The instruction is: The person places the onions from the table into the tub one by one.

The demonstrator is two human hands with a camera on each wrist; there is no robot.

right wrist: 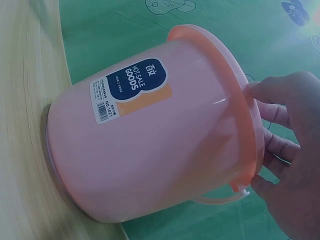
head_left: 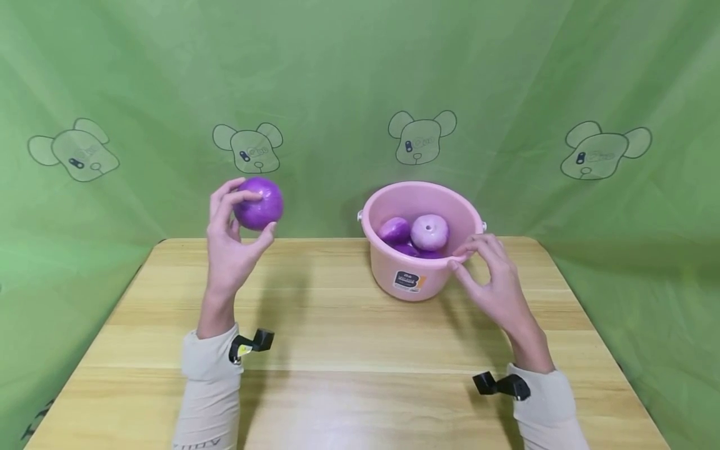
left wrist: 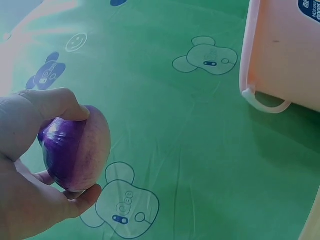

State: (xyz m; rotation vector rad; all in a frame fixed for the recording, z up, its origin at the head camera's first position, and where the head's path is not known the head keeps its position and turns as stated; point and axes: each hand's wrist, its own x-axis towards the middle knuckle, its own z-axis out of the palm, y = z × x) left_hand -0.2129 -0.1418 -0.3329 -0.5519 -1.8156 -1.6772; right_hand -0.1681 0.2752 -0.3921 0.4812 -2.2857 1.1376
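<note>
My left hand (head_left: pixel 230 247) holds a glossy, round purple onion (head_left: pixel 261 205) up above the table's far left part, gripping it between thumb and fingers. In the left wrist view the onion (left wrist: pixel 80 150) shows a dark purple side and a paler side. To the right stands a pink bucket (head_left: pixel 385 275), upright on the table. Several purple onions lie inside it, among them a pale lilac onion (head_left: pixel 430 232) with a small dimple on top. My right hand (head_left: pixel 495 284) pinches the bucket's near right rim, thumb outside and fingers over the edge, also seen in the right wrist view.
A wooden table (head_left: pixel 337 400) spreads beneath both hands. Behind and beside it hangs a green cloth (head_left: pixel 337 62) printed with mouse-like heads. The bucket has a label (right wrist: pixel 132 87) on its near side and a thin handle (right wrist: pixel 220 200) hanging down. Each wrist carries a black camera mount.
</note>
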